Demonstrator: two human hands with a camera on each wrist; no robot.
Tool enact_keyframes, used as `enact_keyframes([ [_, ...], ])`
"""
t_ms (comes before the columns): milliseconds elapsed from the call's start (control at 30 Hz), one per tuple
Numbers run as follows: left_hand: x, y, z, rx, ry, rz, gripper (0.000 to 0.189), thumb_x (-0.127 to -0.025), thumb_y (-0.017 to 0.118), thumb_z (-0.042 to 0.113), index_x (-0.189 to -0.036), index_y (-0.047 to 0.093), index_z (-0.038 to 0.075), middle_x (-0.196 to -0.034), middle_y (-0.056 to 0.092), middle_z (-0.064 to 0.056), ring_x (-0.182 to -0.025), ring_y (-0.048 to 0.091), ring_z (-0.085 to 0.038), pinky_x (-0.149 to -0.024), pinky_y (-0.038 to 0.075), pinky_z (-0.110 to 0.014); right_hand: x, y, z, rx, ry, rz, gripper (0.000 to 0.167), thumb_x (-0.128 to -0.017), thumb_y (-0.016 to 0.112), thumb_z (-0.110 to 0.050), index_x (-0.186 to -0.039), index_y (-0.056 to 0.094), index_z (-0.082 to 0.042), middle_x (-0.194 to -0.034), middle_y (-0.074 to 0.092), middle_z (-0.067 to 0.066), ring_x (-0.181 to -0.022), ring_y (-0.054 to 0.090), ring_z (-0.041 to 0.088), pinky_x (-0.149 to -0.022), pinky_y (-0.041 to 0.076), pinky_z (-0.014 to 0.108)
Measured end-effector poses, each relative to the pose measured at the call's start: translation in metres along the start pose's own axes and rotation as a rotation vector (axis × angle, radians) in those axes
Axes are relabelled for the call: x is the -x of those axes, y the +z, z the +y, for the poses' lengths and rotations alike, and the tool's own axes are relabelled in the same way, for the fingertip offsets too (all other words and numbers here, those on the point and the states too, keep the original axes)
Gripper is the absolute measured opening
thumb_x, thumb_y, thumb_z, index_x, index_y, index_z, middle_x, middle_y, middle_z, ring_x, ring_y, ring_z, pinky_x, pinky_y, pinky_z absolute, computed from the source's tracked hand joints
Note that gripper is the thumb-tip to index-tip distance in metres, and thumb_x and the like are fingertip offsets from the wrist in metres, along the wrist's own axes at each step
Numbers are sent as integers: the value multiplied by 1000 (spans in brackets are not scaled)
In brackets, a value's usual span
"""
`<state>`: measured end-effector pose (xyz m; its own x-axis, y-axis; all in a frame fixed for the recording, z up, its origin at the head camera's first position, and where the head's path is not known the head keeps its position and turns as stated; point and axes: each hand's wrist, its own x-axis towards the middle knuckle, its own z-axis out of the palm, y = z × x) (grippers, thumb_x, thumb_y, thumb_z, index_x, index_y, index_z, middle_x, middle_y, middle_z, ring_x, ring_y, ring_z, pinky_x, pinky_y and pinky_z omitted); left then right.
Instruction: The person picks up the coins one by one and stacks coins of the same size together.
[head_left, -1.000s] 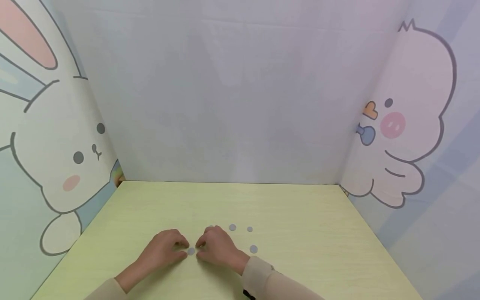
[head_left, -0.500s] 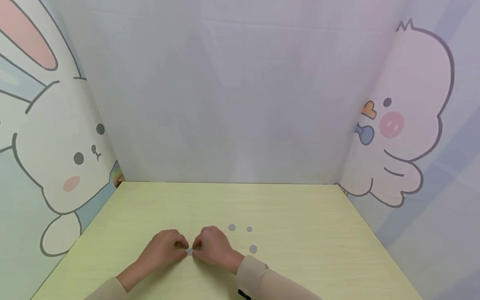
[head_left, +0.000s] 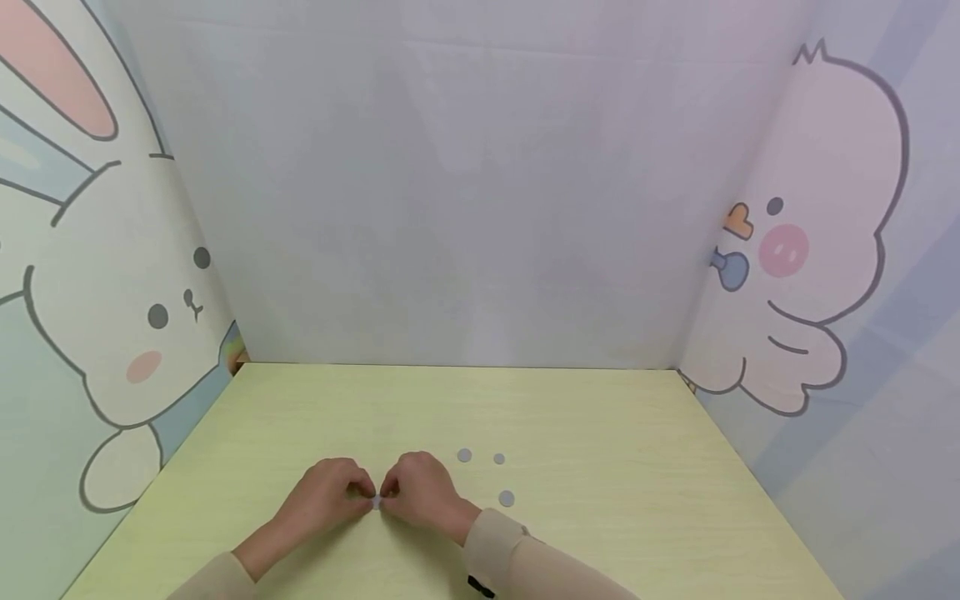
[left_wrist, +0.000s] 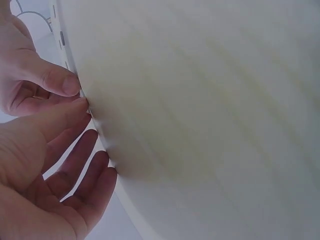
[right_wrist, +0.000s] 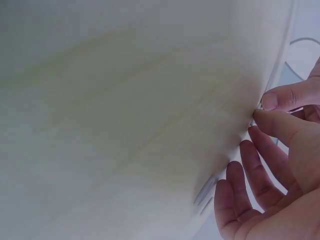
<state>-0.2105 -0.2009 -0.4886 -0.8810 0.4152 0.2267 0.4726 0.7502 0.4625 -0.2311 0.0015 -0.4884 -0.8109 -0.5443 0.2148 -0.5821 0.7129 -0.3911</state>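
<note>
On the pale wood table a small silver coin (head_left: 377, 502) lies between the tips of both hands, mostly covered by them. From the left, the left hand (head_left: 324, 498) touches its edge near the thumb; its other fingers curve loosely, tips at the tabletop. The right hand (head_left: 423, 492) meets the coin from the opposite side, thumb low and fingers bent down. Both wrist views show the two thumb tips almost meeting, the left hand (left_wrist: 55, 165) and right hand (right_wrist: 280, 170) with gently bent fingers. The coin itself is hard to make out there.
More silver coins lie flat right of the hands: one at the back (head_left: 465, 455), a smaller coin (head_left: 499, 459) beside it and a third coin (head_left: 507, 498) nearer. Cartoon-printed cloth walls (head_left: 465, 208) enclose the table (head_left: 600, 467) at its back and sides.
The right hand has slid left until its fingertips reach the coin between the hands, now covering another coin behind it. That middle coin has shifted slightly left. The left hand has barely moved.
</note>
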Motion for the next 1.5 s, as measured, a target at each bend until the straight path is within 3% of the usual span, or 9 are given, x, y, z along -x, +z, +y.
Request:
enact_keyframes([
  [367, -1, -5, -9, -21, -12, 15, 12, -83, 92, 20, -84, 80, 25, -84, 71, 18, -81, 66, -4, -74, 54, -29, -11, 7, -4, -5, 34, -4, 4, -86, 89, -22, -83, 86, -23, -74, 73, -19, -73, 54, -6, -71, 43, 13],
  [700, 0, -10, -20, -34, -41, -1, 16, -82, 92, 20, -84, 79, 30, -86, 71, 20, -84, 68, -7, -77, 55, -31, -20, 17, -9, 48, 62, 19, 8, -86, 89, -28, -79, 85, -29, -70, 70, -24, -74, 56, -7, -79, 44, 18],
  [1067, 0, -16, -27, -33, -84, -13, 16, -82, 92, 20, -84, 79, 29, -85, 71, 18, -82, 66, -7, -76, 54, -32, -27, 19, -19, 0, 135, 17, 9, -86, 89, -25, -78, 85, -27, -71, 70, -23, -77, 58, -6, -78, 48, 15],
  [1333, 1, -16, -30, -45, -77, -4, 14, -82, 92, 21, -84, 80, 27, -84, 71, 18, -81, 65, -6, -76, 54, -32, -31, 26, -19, -23, 173, 9, 10, -86, 89, -26, -78, 84, -28, -72, 69, -24, -79, 59, -6, -77, 48, 14],
  [1500, 1, -16, -29, -41, -76, -7, 12, -83, 92, 21, -85, 80, 25, -85, 72, 17, -80, 64, -6, -74, 53, -31, -27, 18, -19, -62, 146, -2, 6, -86, 88, -20, -82, 86, -24, -77, 73, -20, -77, 58, -5, -74, 48, 14],
])
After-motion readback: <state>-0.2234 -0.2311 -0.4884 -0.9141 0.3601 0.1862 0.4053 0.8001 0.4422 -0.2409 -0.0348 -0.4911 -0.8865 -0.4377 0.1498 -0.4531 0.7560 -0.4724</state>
